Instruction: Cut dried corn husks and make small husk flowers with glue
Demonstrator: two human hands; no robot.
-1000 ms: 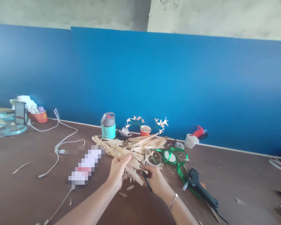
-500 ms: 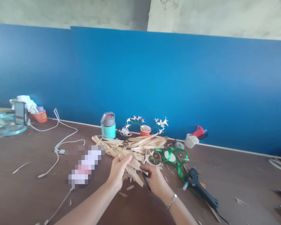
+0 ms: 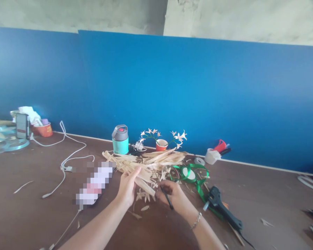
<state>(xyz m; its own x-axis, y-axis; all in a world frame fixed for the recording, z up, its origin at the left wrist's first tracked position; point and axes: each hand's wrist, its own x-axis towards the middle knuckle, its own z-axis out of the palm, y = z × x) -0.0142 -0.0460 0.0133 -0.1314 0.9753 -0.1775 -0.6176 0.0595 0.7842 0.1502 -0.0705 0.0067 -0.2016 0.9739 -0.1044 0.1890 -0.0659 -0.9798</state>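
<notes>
My left hand (image 3: 128, 187) is closed on a pale dried corn husk (image 3: 144, 185), thumb on top, its free end pointing toward my right hand. My right hand (image 3: 173, 195) is wrapped round a slim black-handled tool (image 3: 167, 198). Its working end is hidden by the fingers, so I cannot tell its kind. A small gap lies between the right fingers and the husk's end. Below the husk, small star-shaped husk flowers (image 3: 143, 196) lie on the brown table (image 3: 151, 229). More husks (image 3: 164, 158) are heaped behind both hands.
Green ribbon (image 3: 189, 173) and a glue gun (image 3: 224, 208) lie at right. Behind the heap stand a turquoise flask (image 3: 120, 140) and a paper cup (image 3: 161, 145) with flower stems. A phone-like blurred object (image 3: 96, 185) and white cables (image 3: 65, 163) are at left.
My left hand and its husk have moved slightly left. My right hand has shifted down and right, away from the husk, and the black tool has turned, showing more of its handle.
</notes>
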